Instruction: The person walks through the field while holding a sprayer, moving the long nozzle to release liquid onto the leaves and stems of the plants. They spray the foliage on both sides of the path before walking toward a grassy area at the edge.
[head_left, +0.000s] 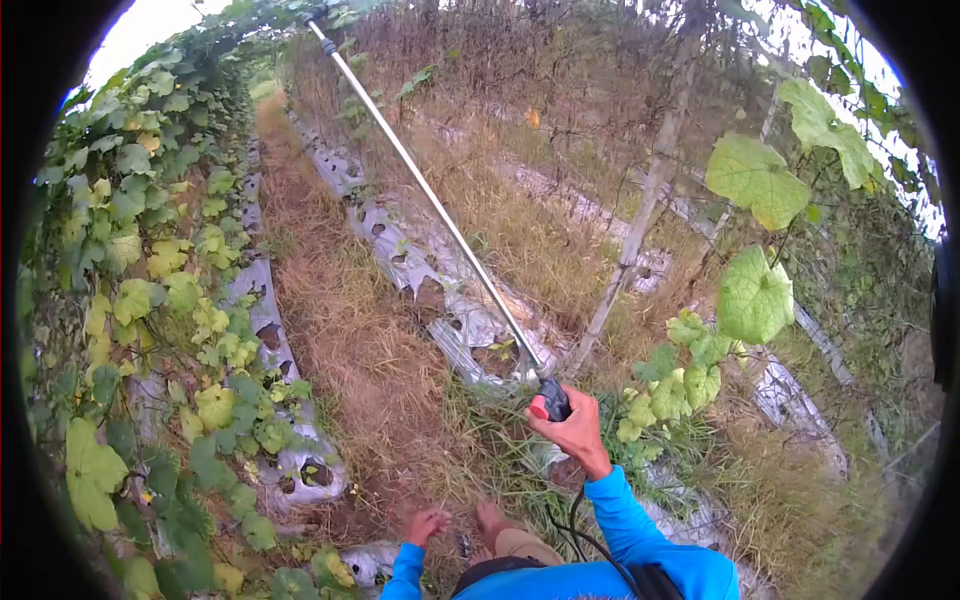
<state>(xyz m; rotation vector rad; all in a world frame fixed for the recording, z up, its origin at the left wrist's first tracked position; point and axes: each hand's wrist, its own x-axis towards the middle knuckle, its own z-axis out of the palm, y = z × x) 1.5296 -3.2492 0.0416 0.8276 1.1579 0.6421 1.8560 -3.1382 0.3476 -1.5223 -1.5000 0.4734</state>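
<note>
My right hand (575, 430) is wrapped round the black and red handle of a spray wand (430, 195). The wand's long silver tube slants up and to the left, away from me. Its far tip reaches the leaves at the top, where the nozzle is hard to make out. A black hose (590, 535) runs back from near the handle past my blue sleeve. Low down by my body hangs my left hand (428, 525), its fingers loosely curled, with nothing visible in them.
Leafy vines (150, 290) form a wall on the left. Strips of torn silver plastic mulch (390, 245) line the dry grass path (310, 350). A wooden pole (640, 225) leans at right, near large leaves (755, 295). My bare foot (490, 520) is on the ground.
</note>
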